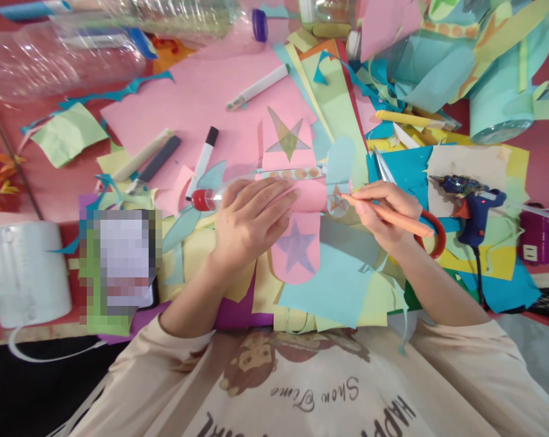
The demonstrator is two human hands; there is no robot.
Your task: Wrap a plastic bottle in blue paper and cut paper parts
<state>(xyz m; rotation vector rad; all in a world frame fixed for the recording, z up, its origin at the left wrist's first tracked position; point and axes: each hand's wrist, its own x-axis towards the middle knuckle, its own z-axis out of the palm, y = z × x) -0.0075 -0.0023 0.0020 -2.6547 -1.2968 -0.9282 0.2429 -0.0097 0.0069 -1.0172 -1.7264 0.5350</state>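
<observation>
A small plastic bottle wrapped in pink paper (pixel 313 195) lies on its side, its red cap (pixel 202 200) to the left. Pink paper wings stick out from it, one with a green star (pixel 287 135), one with a purple star (pixel 295 249). My left hand (pixel 255 220) lies over the bottle, fingers bent round it, gripping it. At the bottle's right end is a light blue paper tail piece (pixel 340 159) with a small orange star. My right hand (pixel 389 209) pinches an orange marker (pixel 399 220), its tip at that star.
Scissors (pixel 433 238) lie beside my right hand. A blue glue gun (pixel 477 212) rests on paper at the right. Several markers, including a black-capped one (pixel 203 159), and paper scraps cover the table. Clear bottles (pixel 60 60) lie at the far left. A phone (pixel 126 261) is at the left front.
</observation>
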